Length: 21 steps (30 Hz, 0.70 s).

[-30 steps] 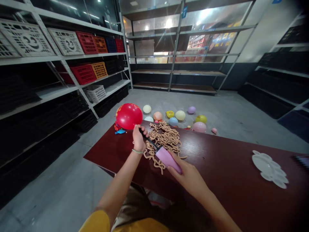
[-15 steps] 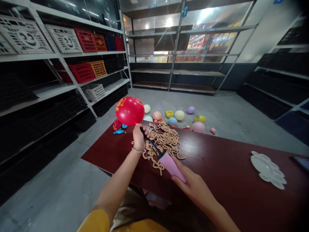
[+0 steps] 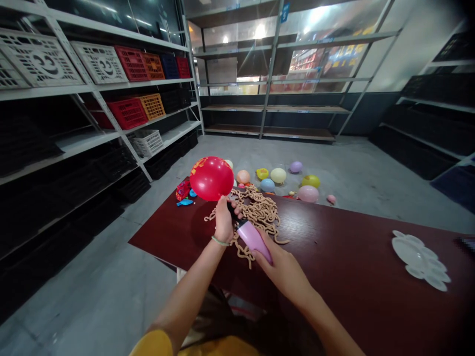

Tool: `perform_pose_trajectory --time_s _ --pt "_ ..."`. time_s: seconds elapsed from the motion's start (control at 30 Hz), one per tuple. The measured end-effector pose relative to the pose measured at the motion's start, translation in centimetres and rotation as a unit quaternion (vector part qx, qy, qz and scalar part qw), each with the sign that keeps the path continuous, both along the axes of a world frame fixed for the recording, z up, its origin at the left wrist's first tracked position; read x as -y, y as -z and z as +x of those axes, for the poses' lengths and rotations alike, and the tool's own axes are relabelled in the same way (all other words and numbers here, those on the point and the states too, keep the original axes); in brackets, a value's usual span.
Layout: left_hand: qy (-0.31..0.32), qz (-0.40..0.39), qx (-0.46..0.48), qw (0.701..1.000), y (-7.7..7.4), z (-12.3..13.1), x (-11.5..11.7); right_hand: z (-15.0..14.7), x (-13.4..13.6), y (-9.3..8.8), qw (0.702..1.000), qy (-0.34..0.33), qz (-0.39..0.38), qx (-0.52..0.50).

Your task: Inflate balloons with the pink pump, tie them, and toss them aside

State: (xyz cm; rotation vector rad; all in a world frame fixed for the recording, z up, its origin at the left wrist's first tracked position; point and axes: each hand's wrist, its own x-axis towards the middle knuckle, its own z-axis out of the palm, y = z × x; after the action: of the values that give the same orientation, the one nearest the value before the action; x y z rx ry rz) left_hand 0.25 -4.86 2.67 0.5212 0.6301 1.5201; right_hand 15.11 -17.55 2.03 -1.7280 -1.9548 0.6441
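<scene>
A red balloon [image 3: 212, 179] with yellow print, inflated, sits above my left hand [image 3: 224, 221]. That hand is closed around the balloon's neck and the black nozzle end of a hand-held balloon pump [image 3: 253, 239]; the join is hidden by my fingers. My right hand [image 3: 279, 264] grips the pump's pink barrel, which lies close to my left hand, with little of the black shaft showing. Beneath and behind the pump, a tangled heap of tan, rope-like strands [image 3: 261, 210] covers part of the dark red table [image 3: 334, 257].
Uninflated balloons [image 3: 184, 202] lie at the table's left far corner. Several inflated balloons [image 3: 278, 175] rest on the floor beyond the table. A white, lobed plastic palette [image 3: 419, 257] is at the right. Shelves with crates [image 3: 128, 112] stand left; a rack [image 3: 265, 99] stands at the back.
The pump's barrel and my left hand have come closer together, and the black shaft between them has shortened. The red balloon has shifted right and slightly down.
</scene>
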Motion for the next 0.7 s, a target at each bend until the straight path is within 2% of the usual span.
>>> perform_pose_trajectory --time_s 0.13,0.37,0.53,0.7 --pt "0.006 -0.008 -0.007 1.0 0.3 -0.2 0.0 -0.6 0.0 0.7 0.999 -0.032 0.028 -0.015" --pt "-0.053 -0.023 -0.013 0.998 0.1 -3.1 -3.2 3.2 2.8 2.2 0.996 -0.072 0.009 0.044" --pt "-0.063 -0.017 0.011 0.998 -0.5 -4.4 -4.2 3.8 3.6 1.5 0.996 -0.06 0.009 0.072" --pt "-0.032 -0.003 0.042 0.999 -0.3 -3.3 -2.8 1.3 1.7 0.3 0.998 -0.029 0.001 0.062"
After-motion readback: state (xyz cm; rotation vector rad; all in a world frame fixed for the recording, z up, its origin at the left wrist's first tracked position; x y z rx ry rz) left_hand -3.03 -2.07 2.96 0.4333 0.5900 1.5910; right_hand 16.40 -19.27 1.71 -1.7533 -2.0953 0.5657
